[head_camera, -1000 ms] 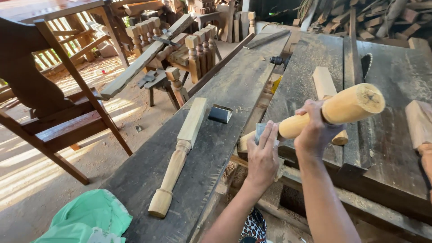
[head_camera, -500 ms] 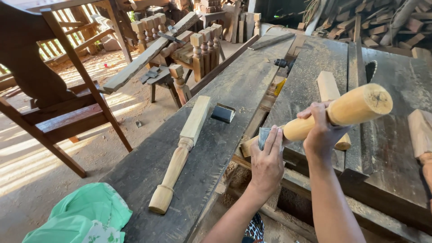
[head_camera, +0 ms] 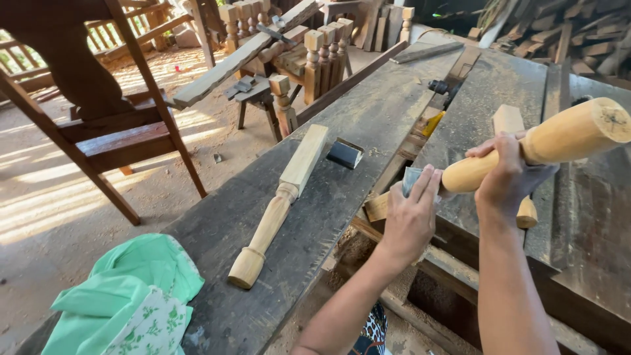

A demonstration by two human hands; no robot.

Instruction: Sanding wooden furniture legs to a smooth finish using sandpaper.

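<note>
Right hand [head_camera: 509, 181] is wrapped tight around the turned leg [head_camera: 559, 141], fingers closed over the narrow part of it, holding it up in the air at a slant with the fat end pointing up and right. Left hand [head_camera: 411, 220] is mostly flat, fingers together, pressing a small grey sanding pad [head_camera: 411, 181] against the low end of the leg, right over the gap in the middle of the surface [head_camera: 368, 125].

What I'd worry about, biggest first. The leg is long and only gripped at one spot, so if the right hand loosens, the heavy end could swing down and whack the dark planks or drop into that gap. Looks like a real risk, since nothing else props it. Next, the pad is small and the left hand's fingers sit right on the wood beside it, so a slip could mean a scraped knuckle or a splinter. Also there's a second leg [head_camera: 279, 204] lying loose on the surface by the left forearm, with a little dark block [head_camera: 345, 153] near its square end. An elbow bump could probably roll it off the edge toward the green cloth [head_camera: 125, 302].
</note>
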